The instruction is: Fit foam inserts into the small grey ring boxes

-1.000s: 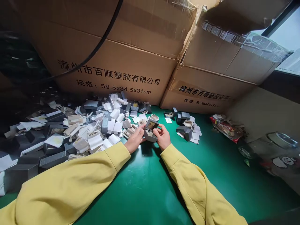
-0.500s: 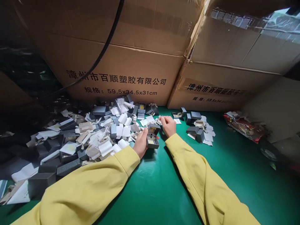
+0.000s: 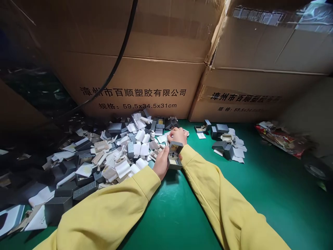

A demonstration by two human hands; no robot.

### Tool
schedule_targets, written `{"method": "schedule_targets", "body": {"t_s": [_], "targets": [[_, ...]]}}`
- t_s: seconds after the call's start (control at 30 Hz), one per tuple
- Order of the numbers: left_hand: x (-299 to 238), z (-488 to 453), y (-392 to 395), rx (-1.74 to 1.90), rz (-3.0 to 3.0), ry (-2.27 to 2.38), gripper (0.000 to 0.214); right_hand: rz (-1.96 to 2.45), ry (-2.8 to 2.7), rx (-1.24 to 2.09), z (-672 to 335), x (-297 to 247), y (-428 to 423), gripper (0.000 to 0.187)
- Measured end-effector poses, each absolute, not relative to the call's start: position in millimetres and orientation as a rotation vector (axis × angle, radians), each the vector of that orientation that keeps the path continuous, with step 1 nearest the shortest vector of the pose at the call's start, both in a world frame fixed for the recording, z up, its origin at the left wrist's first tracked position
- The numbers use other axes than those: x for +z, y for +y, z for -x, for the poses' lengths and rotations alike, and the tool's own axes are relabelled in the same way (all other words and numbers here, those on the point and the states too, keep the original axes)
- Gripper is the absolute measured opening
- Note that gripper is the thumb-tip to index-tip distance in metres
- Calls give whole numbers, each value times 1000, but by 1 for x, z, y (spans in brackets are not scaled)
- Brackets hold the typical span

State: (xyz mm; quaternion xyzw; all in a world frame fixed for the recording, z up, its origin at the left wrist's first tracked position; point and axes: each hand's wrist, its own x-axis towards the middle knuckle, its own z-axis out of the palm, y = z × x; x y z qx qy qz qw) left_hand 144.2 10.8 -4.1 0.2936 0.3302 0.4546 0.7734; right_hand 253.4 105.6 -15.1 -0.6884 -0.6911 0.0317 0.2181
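My left hand (image 3: 162, 163) is closed round the side of a small dark grey hinged box (image 3: 174, 163), held just above the green table. Its lid stands up, and a pale insert shows inside. Just beyond the box, my right hand (image 3: 178, 135) has its fingers bent together at the edge of the heap. What those fingers hold, if anything, I cannot make out. Left of both hands spreads a big heap of dark small boxes (image 3: 85, 189), white paper slips (image 3: 122, 168) and pale beige inserts (image 3: 101, 146).
Two large cardboard cartons (image 3: 145, 78) stand along the back, with a black cable (image 3: 122, 45) hanging in front. On the right lies a smaller group of dark boxes and white slips (image 3: 238, 152). A crumpled red plastic bag (image 3: 283, 140) lies farther right on the green table (image 3: 197, 215).
My right hand has moved left over the heap's edge, behind the box. The left hand still holds the open box. The whole view has shifted slightly.
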Motion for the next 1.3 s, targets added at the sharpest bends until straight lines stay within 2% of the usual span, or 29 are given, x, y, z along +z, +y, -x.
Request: {"method": "schedule_targets", "body": {"t_s": [0.17, 0.37, 0.53, 0.8, 1.0, 1.13, 1.3], "targets": [[-3, -140, 13, 968, -646, 624, 45, 1824, -1967, 68, -254, -12, 105, 20], [-2, -136, 16, 1010, -557, 616, 42, 1742, -2016, 255, -254, -8, 107, 13], [-1, -135, 16, 1011, -546, 615, 41, 1727, -1977, 266, -253, -13, 102, 12], [1, -131, 17, 931, -502, 604, 45, 1464, -1600, 198, -267, -18, 82, 13], [1, -134, 19, 899, -449, 667, 44, 1314, -1167, 395, -291, -29, 51, 35], [1, -134, 19, 860, -453, 700, 45, 1351, -1074, 498, -303, -35, 26, 30], [2, -133, 16, 734, -493, 633, 44, 1357, -1087, 450, -307, -32, 1, 27]]}}
